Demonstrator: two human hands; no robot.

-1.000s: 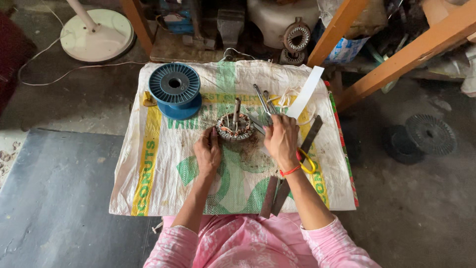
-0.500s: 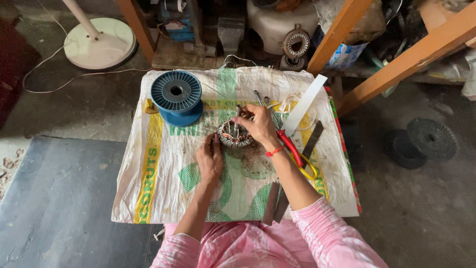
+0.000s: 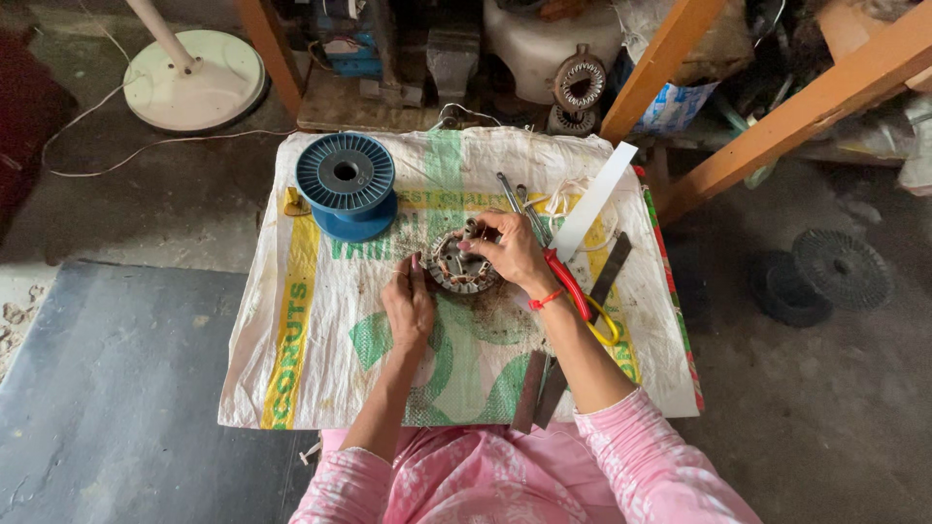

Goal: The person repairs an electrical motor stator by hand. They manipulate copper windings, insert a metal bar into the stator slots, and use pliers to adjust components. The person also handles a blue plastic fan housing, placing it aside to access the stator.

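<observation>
- A round motor stator (image 3: 458, 264), rusty and wound with wire, lies near the middle of a printed woven sack (image 3: 320, 330) spread over a low work surface.
- The left hand (image 3: 409, 305) rests on the sack at the stator's near-left edge, its fingers lying close together and pointing at the rim, touching it or nearly so; it grips nothing.
- The right hand (image 3: 513, 250) sits over the stator's far-right side, its fingers curled and pinched on the top edge of the core; what lies between the fingertips is too small to tell.
- A red band circles the right wrist, and both arms wear pink patterned sleeves.
- A blue wire spool (image 3: 346, 183) stands on the far-left part of the sack, well apart from the stator.
- A white flat strip (image 3: 593, 201) lies slanted just right of the right hand, with red-handled pliers (image 3: 568, 283) beneath the forearm.
- Two dark flat bars (image 3: 540, 390) lie at the near edge of the sack, beside the right forearm.
- A white fan base (image 3: 194, 80) stands on the floor at far left.
</observation>
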